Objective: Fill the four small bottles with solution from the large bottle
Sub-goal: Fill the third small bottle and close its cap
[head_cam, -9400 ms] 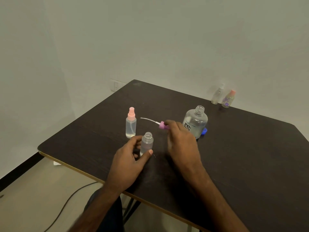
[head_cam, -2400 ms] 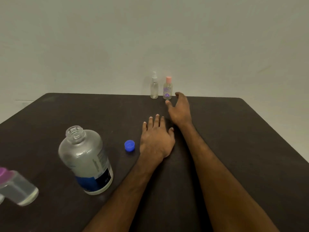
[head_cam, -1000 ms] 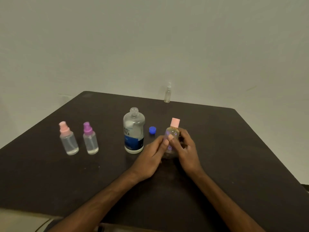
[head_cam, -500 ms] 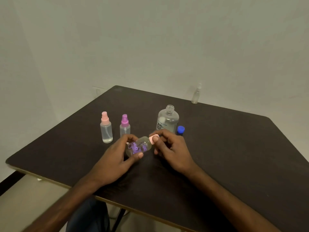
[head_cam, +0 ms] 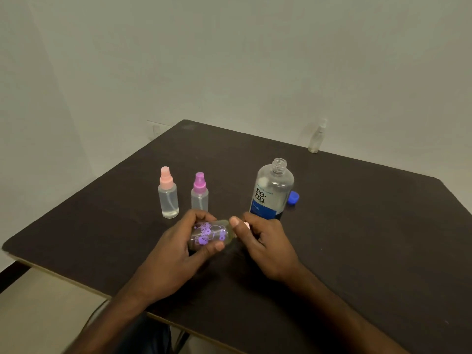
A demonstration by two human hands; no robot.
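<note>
Tipped from upright a second ago, the flowered small bottle point(head_cam: 208, 235) now lies sideways between the hands; the left hand point(head_cam: 176, 251) wraps its body; the right hand point(head_cam: 265, 244) curls round its pink cap point(head_cam: 246, 225); behind them on the table point(head_cam: 357, 238) stand the open large bottle point(head_cam: 272, 190), its blue cap point(head_cam: 293, 198) just beside it, the pink-topped bottle point(head_cam: 168, 194) and the purple-topped bottle point(head_cam: 199, 195); a clear bottle point(head_cam: 316, 136) stands at the far edge.

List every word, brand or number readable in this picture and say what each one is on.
"re" over "nu": on the label of the large bottle.
Small line above that: too small to read.
Word on the label's blue band: too blurred to read.
Flowered bottle, gripped by the left hand and the right hand: purple flower print only, no readable text.
No other text shows.
</note>
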